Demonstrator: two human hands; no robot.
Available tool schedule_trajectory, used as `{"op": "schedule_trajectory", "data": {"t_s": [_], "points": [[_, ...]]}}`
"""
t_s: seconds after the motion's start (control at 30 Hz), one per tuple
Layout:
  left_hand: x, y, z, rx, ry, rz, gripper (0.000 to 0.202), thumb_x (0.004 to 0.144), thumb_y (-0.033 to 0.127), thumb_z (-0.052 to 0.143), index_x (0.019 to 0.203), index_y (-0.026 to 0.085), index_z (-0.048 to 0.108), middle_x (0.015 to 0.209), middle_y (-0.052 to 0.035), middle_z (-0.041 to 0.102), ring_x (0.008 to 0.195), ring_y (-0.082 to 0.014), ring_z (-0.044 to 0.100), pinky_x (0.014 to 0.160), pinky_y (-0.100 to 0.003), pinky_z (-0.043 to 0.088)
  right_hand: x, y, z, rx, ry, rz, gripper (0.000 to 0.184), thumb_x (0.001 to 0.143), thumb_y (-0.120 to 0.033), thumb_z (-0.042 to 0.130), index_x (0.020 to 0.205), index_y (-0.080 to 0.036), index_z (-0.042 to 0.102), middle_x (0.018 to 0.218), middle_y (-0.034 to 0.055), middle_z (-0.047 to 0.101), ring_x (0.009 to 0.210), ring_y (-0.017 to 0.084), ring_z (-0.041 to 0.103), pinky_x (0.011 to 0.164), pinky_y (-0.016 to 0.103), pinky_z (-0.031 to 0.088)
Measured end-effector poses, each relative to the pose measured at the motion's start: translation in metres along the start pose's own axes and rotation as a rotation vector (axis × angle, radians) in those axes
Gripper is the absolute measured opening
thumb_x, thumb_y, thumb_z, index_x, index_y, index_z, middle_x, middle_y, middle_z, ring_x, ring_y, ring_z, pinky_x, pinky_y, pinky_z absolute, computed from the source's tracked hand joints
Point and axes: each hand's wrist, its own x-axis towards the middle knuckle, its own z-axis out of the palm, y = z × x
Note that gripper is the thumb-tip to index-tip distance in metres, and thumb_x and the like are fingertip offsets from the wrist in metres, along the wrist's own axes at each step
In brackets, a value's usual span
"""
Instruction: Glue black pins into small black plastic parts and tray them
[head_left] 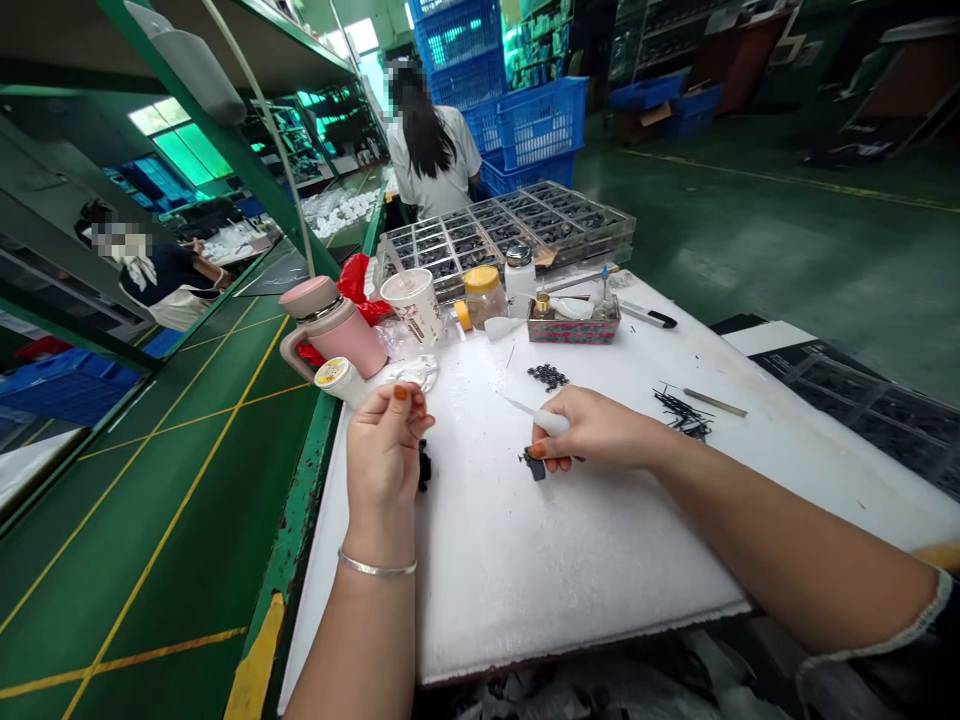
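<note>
Over the left side of the white work surface point(487, 600), my left hand point(386, 435) is raised with thumb and fingertips pinched together. Anything between them is too small or hidden to name. Small black parts point(424, 466) show just beside it, partly covered by the hand. My right hand point(581, 425) is closed around a white dropper bottle point(553, 421), whose thin tip points up and left. Under its fingertips is a small black part point(535, 466); whether they grip it or only touch it, I cannot tell. A cluster of small black rings point(547, 377) lies beyond.
Thin black strips point(682, 415) and a metal-handled tool point(712, 402) lie right. At the back are a pink mug point(345, 335), a plastic cup point(416, 305), a yellow-lidded jar point(484, 295), a small box point(574, 328) and divided trays point(510, 230). One person point(431, 150) is ahead, another point(161, 265) left.
</note>
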Motion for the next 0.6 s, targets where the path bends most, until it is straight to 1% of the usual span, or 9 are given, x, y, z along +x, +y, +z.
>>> {"op": "schedule_trajectory", "data": {"t_s": [0.1,0.2,0.27,0.37,0.43,0.47,0.5,0.57,0.6], "points": [[0.006,0.013,-0.013,-0.004,0.072,0.07,0.022,0.067,0.035,0.077,0.073,0.017,0.065,0.071,0.0019,0.057,0.059,-0.006,0.052,0.053,-0.015,0.047,0.001,0.008,-0.002,-0.164,-0.074,0.025,0.02,0.071,-0.034,0.067,0.064,-0.015,0.066,0.059,0.0036,0.066,0.055,0.014,0.059,0.051,0.024,0.042],[0.009,0.019,-0.02,0.155,0.066,0.105,0.023,0.067,0.036,0.076,0.073,0.017,0.067,0.068,0.001,0.057,0.059,-0.0079,0.051,0.052,-0.017,0.043,0.002,0.012,-0.004,-0.374,-0.106,0.047,0.021,0.072,-0.035,0.065,0.063,-0.017,0.066,0.059,0.003,0.065,0.053,0.014,0.056,0.049,0.024,0.038],[0.01,0.021,-0.024,0.381,0.04,0.15,0.021,0.068,0.037,0.074,0.073,0.017,0.069,0.066,0.0002,0.059,0.059,-0.0098,0.049,0.053,-0.02,0.04,0.002,0.012,-0.005,-0.468,-0.105,0.055,0.02,0.072,-0.036,0.065,0.064,-0.017,0.067,0.057,0.0022,0.064,0.052,0.014,0.054,0.047,0.024,0.035],[0.01,0.023,-0.031,0.859,-0.016,0.207,0.013,0.067,0.032,0.073,0.067,0.019,0.072,0.061,-0.0006,0.061,0.057,-0.0128,0.048,0.054,-0.023,0.034,0.002,0.01,-0.006,-0.542,-0.084,0.065,0.02,0.07,-0.038,0.066,0.066,-0.018,0.067,0.056,0.001,0.061,0.052,0.013,0.051,0.046,0.023,0.033],[0.007,0.023,-0.036,1.148,-0.1,0.166,0.006,0.063,0.027,0.074,0.062,0.022,0.073,0.059,-0.0013,0.063,0.056,-0.0149,0.048,0.053,-0.025,0.029,0.002,0.009,-0.009,-0.574,-0.061,0.069,0.023,0.067,-0.041,0.068,0.064,-0.018,0.066,0.055,0.0007,0.059,0.052,0.013,0.049,0.046,0.023,0.031],[0.006,0.022,-0.038,1.252,-0.151,0.128,0.003,0.06,0.025,0.075,0.062,0.023,0.073,0.059,-0.0015,0.064,0.056,-0.0159,0.049,0.053,-0.026,0.028,0.001,0.008,-0.012,-0.572,-0.046,0.072,0.026,0.067,-0.043,0.069,0.064,-0.018,0.066,0.056,0.0009,0.059,0.053,0.013,0.05,0.047,0.024,0.031],[0.004,0.022,-0.04,1.327,-0.2,0.092,0.006,0.058,0.023,0.076,0.063,0.024,0.073,0.06,-0.0018,0.065,0.056,-0.0168,0.05,0.053,-0.026,0.027,0.001,0.008,-0.016,-0.558,-0.017,0.074,0.028,0.067,-0.045,0.069,0.064,-0.017,0.065,0.056,0.0011,0.059,0.054,0.014,0.05,0.047,0.024,0.031],[0.001,0.021,-0.041,1.429,-0.27,0.035,0.014,0.053,0.02,0.077,0.065,0.025,0.073,0.063,-0.0024,0.066,0.059,-0.0181,0.052,0.053,-0.026,0.025,0.001,0.007,-0.026,-0.518,0.099,0.076,0.03,0.069,-0.047,0.066,0.065,-0.017,0.063,0.058,0.0015,0.061,0.055,0.014,0.053,0.05,0.024,0.033],[0.0,0.021,-0.041,1.473,-0.3,0.006,0.016,0.053,0.018,0.076,0.066,0.026,0.073,0.065,-0.0026,0.067,0.061,-0.0185,0.053,0.054,-0.026,0.025,0.001,0.008,-0.031,-0.505,0.19,0.078,0.03,0.071,-0.046,0.063,0.066,-0.017,0.062,0.06,0.0016,0.062,0.057,0.014,0.054,0.052,0.024,0.035]]}}
